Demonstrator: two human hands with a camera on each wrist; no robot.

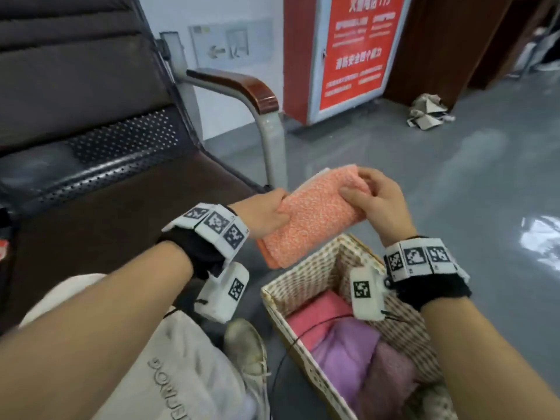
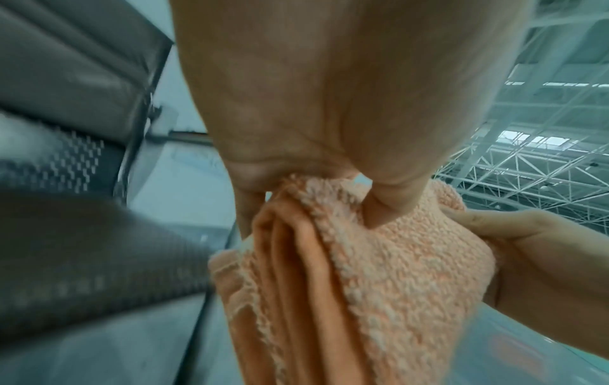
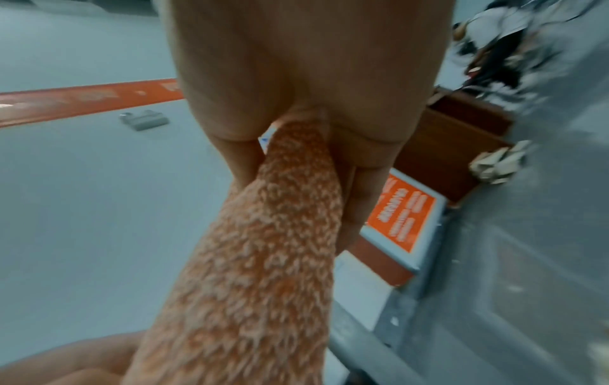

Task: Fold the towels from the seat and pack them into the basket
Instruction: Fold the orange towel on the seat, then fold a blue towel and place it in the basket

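Note:
A folded orange towel [image 1: 309, 216] hangs in the air between my two hands, above the far left corner of the basket [image 1: 306, 268]. My left hand [image 1: 269, 215] pinches the towel's left edge; the left wrist view shows the folded layers [image 2: 346, 273] caught between thumb and fingers. My right hand [image 1: 368, 195] grips the right end, fingers curled over the towel [image 3: 263, 247]. The woven basket with patterned lining stands on the floor and holds a pink towel [image 1: 318, 313], a lilac towel [image 1: 345, 353] and a mauve one [image 1: 391, 377].
A dark padded seat [image 1: 100, 207] with a perforated metal back fills the left, its wood-topped armrest [image 1: 242, 86] just beyond the towel. A red notice cabinet [image 1: 348, 53] stands behind. Crumpled paper [image 1: 427, 113] lies on the grey floor. My knee and shoe [image 1: 245, 344] are beside the basket.

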